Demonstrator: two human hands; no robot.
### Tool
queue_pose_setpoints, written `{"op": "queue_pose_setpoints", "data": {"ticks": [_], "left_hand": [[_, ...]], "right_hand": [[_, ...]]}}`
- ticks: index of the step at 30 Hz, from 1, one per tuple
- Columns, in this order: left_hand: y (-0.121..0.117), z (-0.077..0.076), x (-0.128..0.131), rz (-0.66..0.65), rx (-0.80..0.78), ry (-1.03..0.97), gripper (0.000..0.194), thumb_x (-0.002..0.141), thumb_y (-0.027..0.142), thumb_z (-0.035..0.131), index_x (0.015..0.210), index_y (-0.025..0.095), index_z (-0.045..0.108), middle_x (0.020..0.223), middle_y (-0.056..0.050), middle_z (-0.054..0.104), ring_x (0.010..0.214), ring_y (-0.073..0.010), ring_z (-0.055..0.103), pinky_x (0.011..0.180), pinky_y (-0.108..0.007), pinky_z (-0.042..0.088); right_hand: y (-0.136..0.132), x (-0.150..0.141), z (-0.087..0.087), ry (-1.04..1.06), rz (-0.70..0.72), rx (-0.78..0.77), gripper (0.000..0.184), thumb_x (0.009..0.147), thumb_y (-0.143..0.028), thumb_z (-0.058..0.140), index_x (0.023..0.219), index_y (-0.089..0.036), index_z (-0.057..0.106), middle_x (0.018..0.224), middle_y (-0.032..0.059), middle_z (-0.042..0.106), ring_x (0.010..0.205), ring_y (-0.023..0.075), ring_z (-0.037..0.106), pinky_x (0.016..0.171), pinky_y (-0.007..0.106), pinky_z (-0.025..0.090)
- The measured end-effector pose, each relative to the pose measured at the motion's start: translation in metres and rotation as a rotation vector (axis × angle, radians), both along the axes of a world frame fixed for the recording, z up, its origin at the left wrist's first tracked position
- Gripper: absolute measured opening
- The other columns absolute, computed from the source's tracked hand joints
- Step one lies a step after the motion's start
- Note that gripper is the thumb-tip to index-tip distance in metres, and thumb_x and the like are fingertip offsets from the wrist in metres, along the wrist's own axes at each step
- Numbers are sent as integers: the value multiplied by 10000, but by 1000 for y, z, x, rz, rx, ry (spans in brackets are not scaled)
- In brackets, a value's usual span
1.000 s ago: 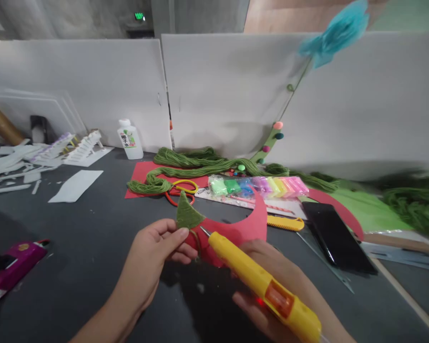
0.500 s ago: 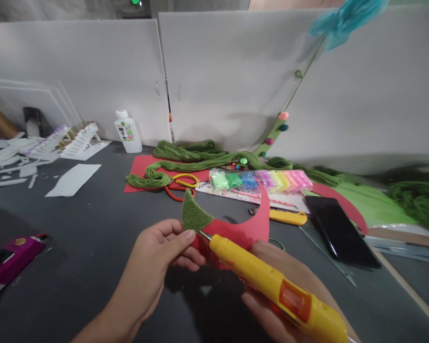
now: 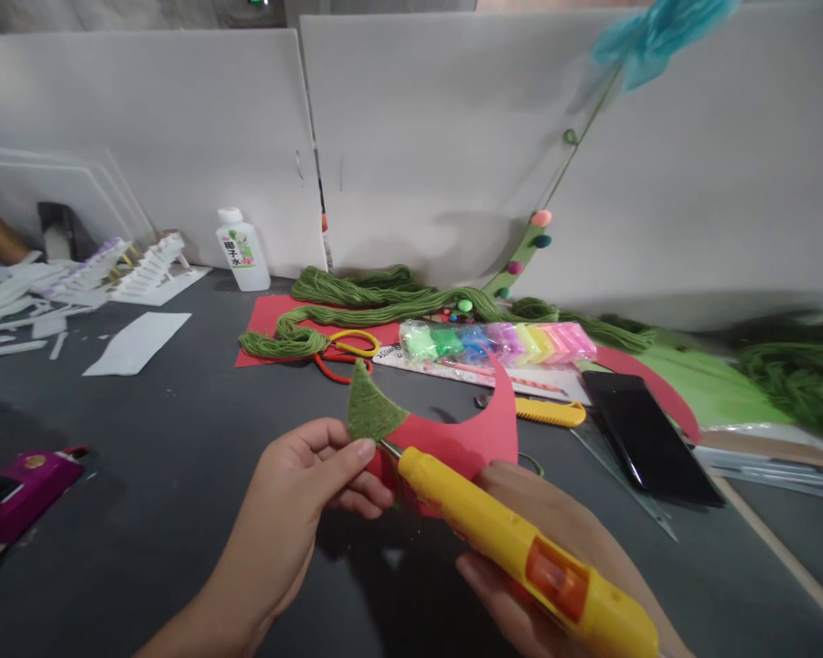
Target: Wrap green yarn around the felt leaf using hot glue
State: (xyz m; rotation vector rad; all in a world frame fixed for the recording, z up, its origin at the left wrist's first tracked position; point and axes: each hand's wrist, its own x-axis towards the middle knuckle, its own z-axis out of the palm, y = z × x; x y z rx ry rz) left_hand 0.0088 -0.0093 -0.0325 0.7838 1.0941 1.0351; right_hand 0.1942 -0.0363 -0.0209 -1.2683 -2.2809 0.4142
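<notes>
My left hand [image 3: 315, 493] pinches a red crescent-shaped card [image 3: 463, 439] near its left end. Green yarn [image 3: 374, 407] covers the pointed left tip of that card. In my right hand [image 3: 555, 521] is a yellow hot glue gun [image 3: 480, 512], with fingers wrapped round its body. Its metal nozzle points left and meets the lower edge of the yarn, close to my left thumb. The glue gun hides part of the card, and its grip is mostly out of sight.
Behind the card lie green yarn skeins [image 3: 363, 297], scissors [image 3: 347, 352], packs of coloured clay [image 3: 497, 343] and a yellow utility knife [image 3: 549, 411]. A black phone [image 3: 648, 439] rests at right. A white bottle [image 3: 243, 251] stands at the back; a purple box [image 3: 27, 493] lies at left.
The nozzle remains at the yarn's lower edge while the rear of the glue gun has shifted slightly left. The whole view has moved a little; the left hand keeps its hold.
</notes>
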Motion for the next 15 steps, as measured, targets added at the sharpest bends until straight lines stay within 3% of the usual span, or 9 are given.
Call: {"op": "queue_pose_setpoints", "data": {"ticks": [4,9,15], "left_hand": [[-1,1,0,5,5,4,124,736,235,667,677,138,618,546,-23,664,494,-108,617,488,-173,488],[0,1,-1,-7,21,17,133,717,249,690,672,139,631,546,-29,665,503,-114,618,494,-177,490],[-2,0,0,5,29,19,129,716,252,689,670,142,640,546,-30,669,495,-113,616,489,-176,489]], "right_hand": [[-2,0,-5,3,-41,156,74,728,-251,475,664,-259,439,599,11,540,510,202,530,470,352,442],[-6,-3,-7,84,-146,217,138,762,-284,487,648,-272,410,571,5,522,479,202,515,446,355,421],[-1,-3,0,21,-87,261,165,766,-281,463,607,-270,422,530,17,541,433,192,514,397,342,408]]}}
